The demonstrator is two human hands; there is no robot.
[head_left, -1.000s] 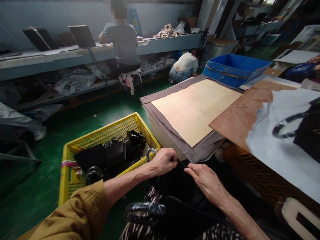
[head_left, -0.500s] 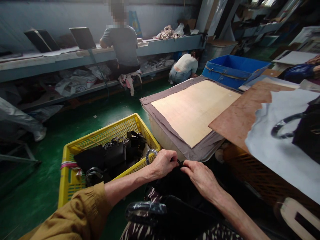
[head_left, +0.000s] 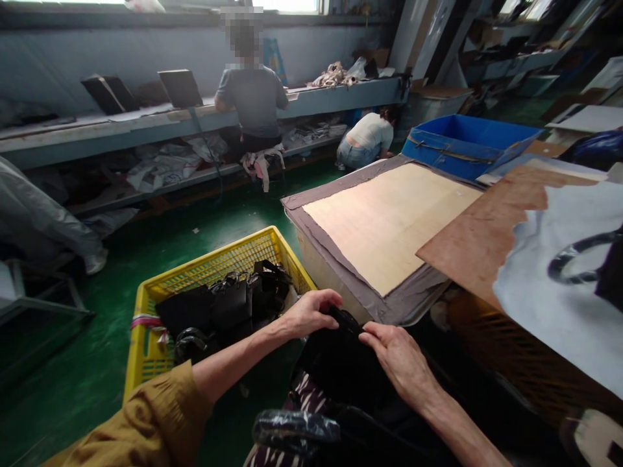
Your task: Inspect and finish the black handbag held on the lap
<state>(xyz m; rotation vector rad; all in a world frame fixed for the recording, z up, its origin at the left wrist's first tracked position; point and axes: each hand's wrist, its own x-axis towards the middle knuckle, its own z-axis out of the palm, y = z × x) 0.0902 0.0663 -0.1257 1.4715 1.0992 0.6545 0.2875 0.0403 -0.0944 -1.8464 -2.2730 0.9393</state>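
My left hand [head_left: 310, 312] grips the top edge of a black bag [head_left: 341, 363] that rests on my lap. My right hand [head_left: 396, 360] lies on the same bag beside it, fingers curled and pinching its upper edge. A plastic-wrapped black handle [head_left: 294, 427] of the bag lies across my lap, near the bottom of the view. Just left of my left hand stands a yellow plastic crate [head_left: 146, 337] on the green floor, holding several black bags [head_left: 228, 301].
A cloth-covered box topped with a pale board [head_left: 389, 220] stands just beyond my hands. A brown board with grey sheet [head_left: 545, 259] lies to the right, a blue bin [head_left: 462, 139] behind. Two people [head_left: 253, 104] work at a long bench [head_left: 146, 123] across the green floor.
My left hand has slid further over the bag's top edge and the bag's top is raised slightly. The metal ring seen by the left hand is hidden now. The view has tilted down a little.
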